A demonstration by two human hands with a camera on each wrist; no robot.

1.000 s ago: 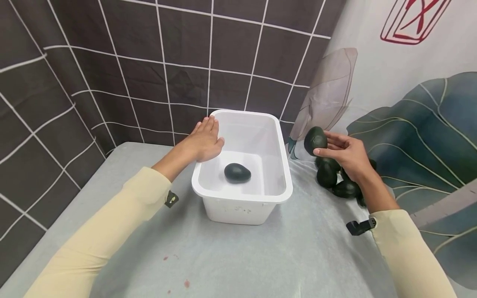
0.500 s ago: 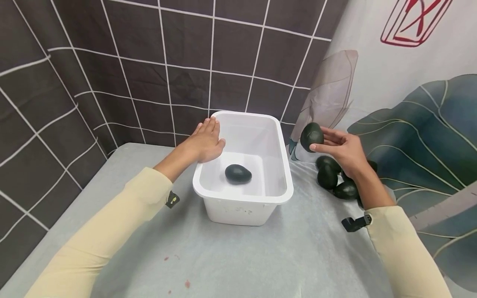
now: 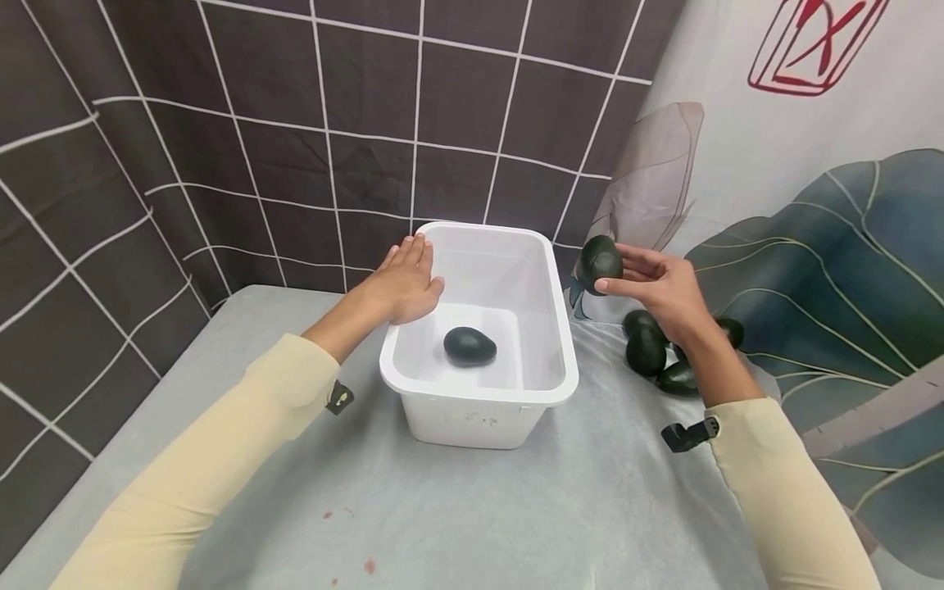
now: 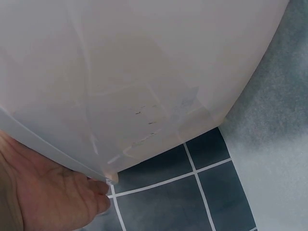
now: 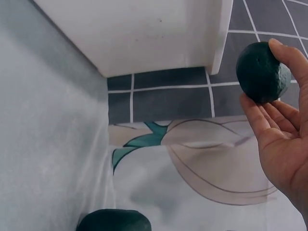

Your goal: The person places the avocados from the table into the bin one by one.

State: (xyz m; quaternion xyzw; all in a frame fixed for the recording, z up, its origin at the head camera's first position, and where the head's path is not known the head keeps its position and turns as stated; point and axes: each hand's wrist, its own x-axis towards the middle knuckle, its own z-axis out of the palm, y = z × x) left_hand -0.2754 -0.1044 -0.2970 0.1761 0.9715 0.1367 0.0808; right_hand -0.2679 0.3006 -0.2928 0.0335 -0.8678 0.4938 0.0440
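Note:
My right hand (image 3: 660, 291) grips a dark green avocado (image 3: 601, 264) between thumb and fingers, raised to the right of a white plastic tub (image 3: 479, 393). The right wrist view shows the same held avocado (image 5: 262, 72) beside the tub's outer wall (image 5: 144, 33). My left hand (image 3: 406, 283) lies flat with straight fingers over the tub's left rim; in the left wrist view that hand (image 4: 57, 197) touches the rim from outside. One avocado (image 3: 469, 346) lies on its side on the tub floor.
Several more avocados (image 3: 646, 352) lie in a pile to the right of the tub, partly behind my right forearm. A dark tile-patterned sheet (image 3: 369, 172) hangs close behind the tub. The grey-blue table surface (image 3: 442, 516) stretches out in front.
My right hand has carried its avocado left and slightly up, away from the pile and nearer the tub. The left hand and the avocado inside the tub have stayed put.

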